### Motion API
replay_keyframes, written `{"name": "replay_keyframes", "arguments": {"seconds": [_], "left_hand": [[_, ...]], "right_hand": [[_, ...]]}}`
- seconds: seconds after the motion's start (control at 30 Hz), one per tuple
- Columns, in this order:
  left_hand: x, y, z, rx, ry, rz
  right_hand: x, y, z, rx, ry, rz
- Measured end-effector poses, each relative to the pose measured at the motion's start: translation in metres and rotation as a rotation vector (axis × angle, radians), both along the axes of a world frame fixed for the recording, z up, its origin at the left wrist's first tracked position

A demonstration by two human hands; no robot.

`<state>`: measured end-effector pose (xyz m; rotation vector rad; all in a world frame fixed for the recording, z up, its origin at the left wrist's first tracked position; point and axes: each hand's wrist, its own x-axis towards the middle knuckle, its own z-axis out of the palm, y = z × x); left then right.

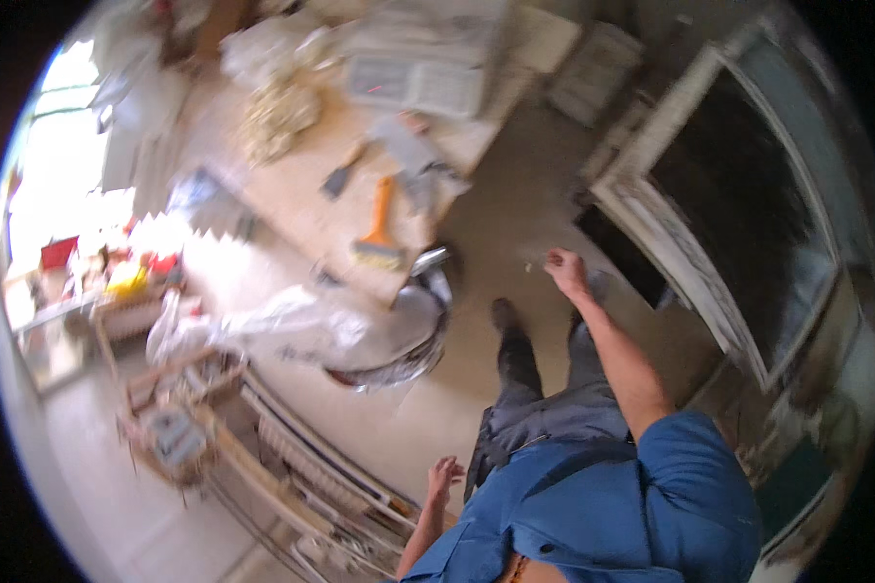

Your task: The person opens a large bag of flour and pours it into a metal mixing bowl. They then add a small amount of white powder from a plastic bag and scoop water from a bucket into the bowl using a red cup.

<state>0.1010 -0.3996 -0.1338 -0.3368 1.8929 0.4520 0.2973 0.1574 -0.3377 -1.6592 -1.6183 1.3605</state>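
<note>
I stand on a beige floor in a blue shirt and dark grey trousers, and the whole picture is blurred by motion. My right hand (566,270) is stretched forward over the floor with its fingers loosely bent and nothing visible in it. It is between a metal bucket (426,335) and a white-framed dark opening (739,204). My left hand (444,478) hangs at my side with its fingers apart and empty, close to some wooden frames (272,466). My dark shoes (504,316) are just ahead of me.
A wooden worktable (301,194) on the left carries an orange-handled brush (379,233), a scraper (345,175), papers and crumpled material. A clear plastic sheet (282,325) drapes from the table toward the bucket. Cluttered shelves (97,291) stand by a bright window at far left.
</note>
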Motion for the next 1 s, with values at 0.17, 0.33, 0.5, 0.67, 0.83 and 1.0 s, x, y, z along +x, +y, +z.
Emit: {"name": "replay_keyframes", "arguments": {"seconds": [0.17, 0.33, 0.5, 0.67, 0.83, 1.0], "left_hand": [[-0.039, -0.032, 0.02, 0.101, 0.258, 0.217], [-0.221, -0.021, 0.021, 0.283, 0.634, 0.174], [-0.437, 0.074, 0.013, 0.738, 0.728, 0.069], [-0.567, 0.157, -0.015, 0.966, 0.736, -0.103], [-0.59, 0.171, -0.024, 1.026, 0.622, 0.012], [-0.554, 0.201, -0.019, 1.164, 0.522, 0.328]], "right_hand": [[-0.079, -0.054, 0.078, 0.089, 0.027, 0.529], [-0.2, -0.13, 0.165, 0.147, 0.21, 0.835], [-0.295, -0.168, 0.198, -0.033, 0.485, 0.686], [-0.327, -0.193, 0.203, 0.085, 0.403, 0.567], [-0.345, -0.202, 0.192, 0.373, 0.232, 0.609], [-0.356, -0.209, 0.18, 0.444, 0.254, 0.586]]}}
